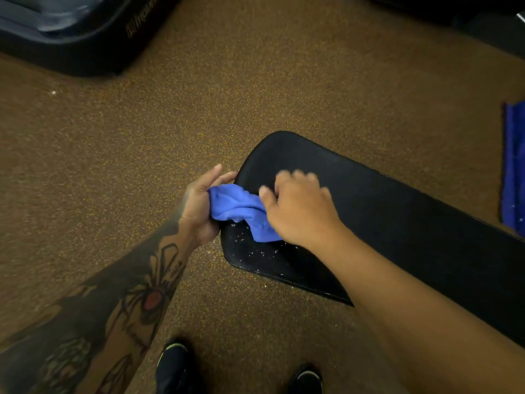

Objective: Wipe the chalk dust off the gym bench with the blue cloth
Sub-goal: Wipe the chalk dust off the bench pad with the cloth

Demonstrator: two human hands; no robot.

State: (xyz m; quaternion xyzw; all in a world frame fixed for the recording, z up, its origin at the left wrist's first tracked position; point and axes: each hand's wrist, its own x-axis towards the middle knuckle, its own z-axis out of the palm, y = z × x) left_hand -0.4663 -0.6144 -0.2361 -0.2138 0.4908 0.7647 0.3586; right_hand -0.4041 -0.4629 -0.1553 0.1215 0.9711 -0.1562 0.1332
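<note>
- Nearest the camera, below the counter's [397, 211] rounded end, two dark shoes [173, 365] stand on the speckled brown floor [113, 172], toes pointing toward the counter.
- A tattooed left forearm [119, 302] rises from the lower left toward the counter's end; a spider design with a red body shows on it.
- A bare right forearm [397, 302] crosses over the counter's near edge from the lower right.
- White chalk specks [250, 245] lie scattered on the counter's black pad near its end corner, just beside the cloth's lower tip; a few more dot the near rim.
- The blue cloth [235, 206] is bunched at the counter's end, partly on the pad and partly hanging past its edge, stretched between both hands.
- The left hand [199, 203] sits just off the counter's end edge, palm turned inward, fingers curled round one end of the cloth, the thumb raised.
- The right hand [301, 209] rests on the counter's pad, knuckles up, pressing down on the cloth's other end; its fingers are blurred, so how tightly they close I cannot tell.
- Beyond the hands the pad's far rounded corner looks plain black.
- Right of the counter, at the frame's edge, a second blue fabric strip [514, 166] lies on the floor.
- Far beyond the counter's end, at the upper left, stands a dark moulded object [71, 32] with faint lettering; what it is I cannot tell.
</note>
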